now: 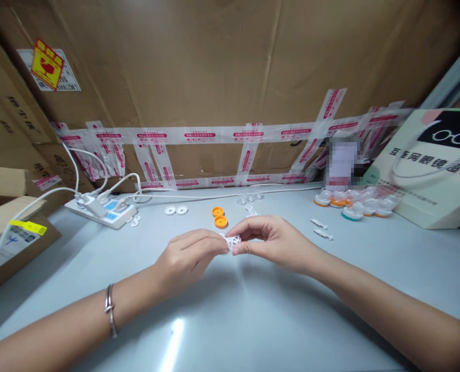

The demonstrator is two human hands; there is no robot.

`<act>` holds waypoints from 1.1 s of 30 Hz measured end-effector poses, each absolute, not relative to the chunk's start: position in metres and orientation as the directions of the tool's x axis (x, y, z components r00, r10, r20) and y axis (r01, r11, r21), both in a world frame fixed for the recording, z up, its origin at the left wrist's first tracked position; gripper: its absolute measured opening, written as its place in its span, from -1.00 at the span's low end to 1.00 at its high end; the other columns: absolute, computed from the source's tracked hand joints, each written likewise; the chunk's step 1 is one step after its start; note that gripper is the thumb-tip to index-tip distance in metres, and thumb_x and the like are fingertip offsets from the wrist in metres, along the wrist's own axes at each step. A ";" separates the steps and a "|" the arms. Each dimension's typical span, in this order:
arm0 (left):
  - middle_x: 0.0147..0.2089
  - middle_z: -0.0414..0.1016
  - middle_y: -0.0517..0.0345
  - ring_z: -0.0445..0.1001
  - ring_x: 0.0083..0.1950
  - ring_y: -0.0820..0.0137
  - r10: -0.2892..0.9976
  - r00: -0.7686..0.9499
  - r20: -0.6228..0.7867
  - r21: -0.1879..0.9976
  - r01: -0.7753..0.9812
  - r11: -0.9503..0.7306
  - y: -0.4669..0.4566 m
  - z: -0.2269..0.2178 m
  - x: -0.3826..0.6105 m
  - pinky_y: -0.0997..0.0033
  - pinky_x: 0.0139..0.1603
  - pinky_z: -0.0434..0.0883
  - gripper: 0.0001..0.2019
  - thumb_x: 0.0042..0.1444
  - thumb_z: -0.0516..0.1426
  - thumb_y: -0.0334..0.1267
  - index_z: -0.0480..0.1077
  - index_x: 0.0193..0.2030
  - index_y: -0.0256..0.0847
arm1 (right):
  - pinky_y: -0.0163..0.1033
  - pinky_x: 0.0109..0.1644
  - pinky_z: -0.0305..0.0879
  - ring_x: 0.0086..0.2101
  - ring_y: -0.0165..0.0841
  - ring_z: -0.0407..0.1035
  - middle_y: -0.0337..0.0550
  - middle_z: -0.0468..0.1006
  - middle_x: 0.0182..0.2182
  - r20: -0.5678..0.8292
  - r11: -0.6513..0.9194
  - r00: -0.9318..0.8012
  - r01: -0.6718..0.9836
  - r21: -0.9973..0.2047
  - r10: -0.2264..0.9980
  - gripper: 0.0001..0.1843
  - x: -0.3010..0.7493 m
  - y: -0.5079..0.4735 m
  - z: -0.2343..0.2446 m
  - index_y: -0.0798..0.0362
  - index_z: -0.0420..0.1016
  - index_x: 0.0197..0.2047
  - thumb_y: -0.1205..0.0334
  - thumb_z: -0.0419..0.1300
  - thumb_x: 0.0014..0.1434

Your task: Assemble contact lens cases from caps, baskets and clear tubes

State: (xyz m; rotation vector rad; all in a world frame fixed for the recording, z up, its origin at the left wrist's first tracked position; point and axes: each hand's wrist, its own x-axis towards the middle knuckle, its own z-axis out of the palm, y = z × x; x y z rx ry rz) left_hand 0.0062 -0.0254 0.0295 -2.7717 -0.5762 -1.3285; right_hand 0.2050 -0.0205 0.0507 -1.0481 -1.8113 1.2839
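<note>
A small white openwork plastic piece (234, 241) is pinched between my two hands just above the grey table. My left hand (193, 256) has its fingers closed on the piece's left end, hiding that part. From the right, my right hand (274, 242) grips the other side between thumb and fingers. Just beyond the hands lie two orange round caps (221, 221), one behind the other. Another white openwork piece (250, 210) rests behind my right hand. To the left are two white rings (176, 210) side by side.
A white power strip (101, 211) with plugs and cables stands at the left, beside an opened cardboard box (16, 232). Clear round parts (250, 197) sit at the back. Two slim white pieces (322, 234), several capped clear items (353, 209) and a paper bag (427, 191) are rightward.
</note>
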 end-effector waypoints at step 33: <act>-0.25 0.48 0.10 0.43 -0.27 0.34 0.857 0.464 0.227 0.627 0.603 -0.492 0.005 0.002 0.011 0.38 -0.25 0.36 -0.73 -0.07 0.23 -0.17 0.37 -0.24 -0.24 | -0.12 -0.03 0.32 -0.23 -0.32 0.47 -0.14 0.61 -0.27 0.185 0.229 -0.254 0.159 -0.960 0.950 -0.79 0.187 0.005 0.003 0.05 0.55 -0.27 0.31 0.21 -0.04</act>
